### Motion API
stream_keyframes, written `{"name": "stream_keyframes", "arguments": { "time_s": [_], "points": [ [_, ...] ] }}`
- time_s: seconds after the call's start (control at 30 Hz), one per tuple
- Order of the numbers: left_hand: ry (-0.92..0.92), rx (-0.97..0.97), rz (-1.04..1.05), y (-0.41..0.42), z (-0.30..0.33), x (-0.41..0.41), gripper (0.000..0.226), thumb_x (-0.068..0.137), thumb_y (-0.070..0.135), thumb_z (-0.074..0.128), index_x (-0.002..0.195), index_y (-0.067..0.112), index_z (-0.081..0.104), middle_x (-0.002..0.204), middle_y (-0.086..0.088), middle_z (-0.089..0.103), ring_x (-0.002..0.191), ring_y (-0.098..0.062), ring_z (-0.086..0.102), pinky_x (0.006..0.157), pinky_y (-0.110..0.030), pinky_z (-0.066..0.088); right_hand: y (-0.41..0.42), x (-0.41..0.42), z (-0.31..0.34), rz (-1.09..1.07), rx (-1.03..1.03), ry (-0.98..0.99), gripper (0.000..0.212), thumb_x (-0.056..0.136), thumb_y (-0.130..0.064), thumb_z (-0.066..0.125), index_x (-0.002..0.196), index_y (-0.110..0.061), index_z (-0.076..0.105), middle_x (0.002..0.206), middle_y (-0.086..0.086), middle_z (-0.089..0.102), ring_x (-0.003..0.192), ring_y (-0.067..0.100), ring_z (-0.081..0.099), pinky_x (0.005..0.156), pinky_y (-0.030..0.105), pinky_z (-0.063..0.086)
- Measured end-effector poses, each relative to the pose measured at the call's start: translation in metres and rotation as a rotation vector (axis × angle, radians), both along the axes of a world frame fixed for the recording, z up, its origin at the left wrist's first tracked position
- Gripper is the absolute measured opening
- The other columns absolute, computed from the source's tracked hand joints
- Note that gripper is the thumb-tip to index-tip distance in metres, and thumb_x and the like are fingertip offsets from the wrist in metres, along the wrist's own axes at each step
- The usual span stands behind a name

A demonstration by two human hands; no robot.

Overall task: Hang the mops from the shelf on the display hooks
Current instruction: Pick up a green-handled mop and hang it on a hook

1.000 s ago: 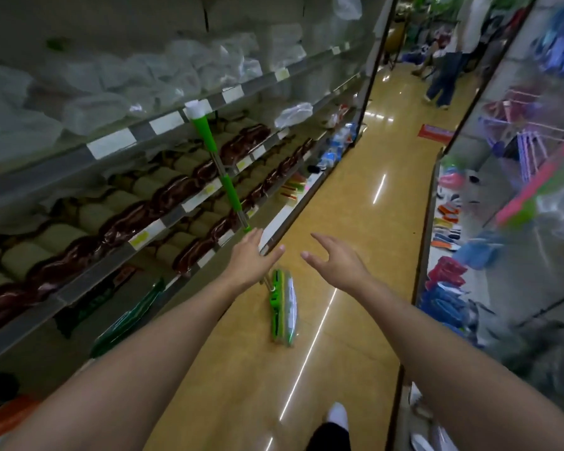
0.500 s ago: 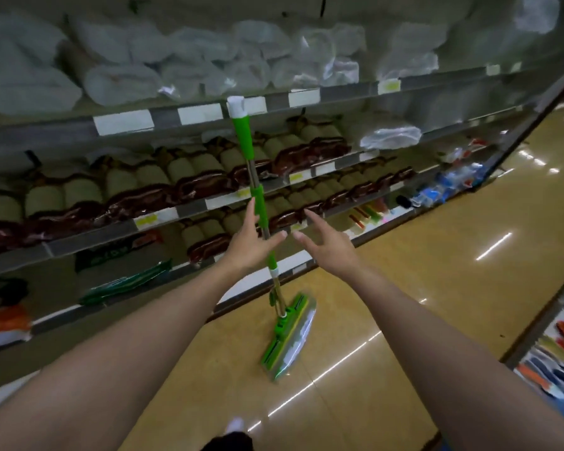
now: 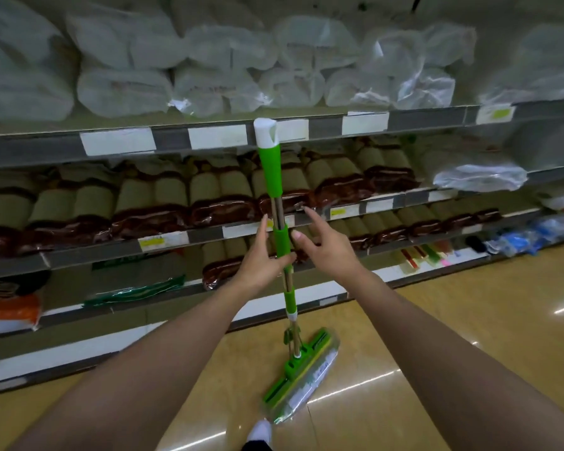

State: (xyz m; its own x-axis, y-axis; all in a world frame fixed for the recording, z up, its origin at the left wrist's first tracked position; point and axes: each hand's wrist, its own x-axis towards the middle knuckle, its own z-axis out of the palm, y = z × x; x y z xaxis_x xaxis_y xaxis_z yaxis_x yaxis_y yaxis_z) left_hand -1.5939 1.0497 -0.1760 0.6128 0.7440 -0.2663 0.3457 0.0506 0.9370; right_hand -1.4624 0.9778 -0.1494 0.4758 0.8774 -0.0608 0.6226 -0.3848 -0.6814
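A green mop [image 3: 271, 170] stands nearly upright in front of the shelving. Its white cap rests against the upper shelf edge [image 3: 326, 130]. Its plastic-wrapped head [image 3: 303, 375] sits on the floor. My left hand [image 3: 261, 260] holds the handle loosely at the middle green sleeve, with the thumb across the front and the fingers stretched up behind. My right hand [image 3: 324, 247] hovers just right of the handle with its fingers spread, and it holds nothing. No display hooks are in view.
Bagged white bundles [image 3: 209, 70] fill the top shelf. Rolled tan and brown packages [image 3: 163, 203] fill the middle shelves. Flat green packets [image 3: 134, 292] lie on the lowest shelf. My white shoe [image 3: 259, 431] is beside the mop head on the glossy yellow floor [image 3: 469, 320].
My view has swung left from the aisle to face the shelving. The mop now stands more upright. My right hand has come closer to the handle, and my left hand has stayed on it.
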Motion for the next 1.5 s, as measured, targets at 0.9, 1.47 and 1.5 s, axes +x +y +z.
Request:
{"name": "stream_keyframes", "arguments": {
  "time_s": [0.9,1.47,1.5],
  "points": [
    [0.07,0.105,0.533,0.012,-0.064,0.088,0.024,0.093,0.025,0.055,0.113,0.02,0.042,0.096,0.005,0.055,0.091,-0.014,0.055,0.066,-0.023,0.043,0.102,0.048,-0.042,0.419,0.204,0.53,0.023,0.094,-0.049,0.042,0.112,-0.034,0.04,0.094,0.003,0.066,0.082,0.024,0.065,0.08,0.043,0.053],
    [0.221,0.311,0.514,-0.042,-0.005,0.013,0.067,0.085,0.003,0.056,0.138,0.012,0.016,0.096,0.001,0.05,0.095,-0.022,0.057,0.08,-0.037,0.051,0.051,-0.035,0.036,0.666,0.355,0.167,0.031,0.098,-0.045,0.033,0.097,-0.016,0.043,0.082,0.007,0.066,0.074,0.027,0.064,0.066,0.043,0.051],
    [0.218,0.322,0.519,-0.043,0.007,0.003,0.071,0.085,0.005,0.057,0.14,0.014,0.013,0.099,0.0,0.05,0.098,-0.023,0.057,0.083,-0.039,0.051,0.05,-0.044,0.049,0.679,0.385,0.148,0.031,0.098,-0.045,0.032,0.096,-0.016,0.043,0.081,0.007,0.067,0.073,0.025,0.064,0.065,0.041,0.051]
  ]
}}
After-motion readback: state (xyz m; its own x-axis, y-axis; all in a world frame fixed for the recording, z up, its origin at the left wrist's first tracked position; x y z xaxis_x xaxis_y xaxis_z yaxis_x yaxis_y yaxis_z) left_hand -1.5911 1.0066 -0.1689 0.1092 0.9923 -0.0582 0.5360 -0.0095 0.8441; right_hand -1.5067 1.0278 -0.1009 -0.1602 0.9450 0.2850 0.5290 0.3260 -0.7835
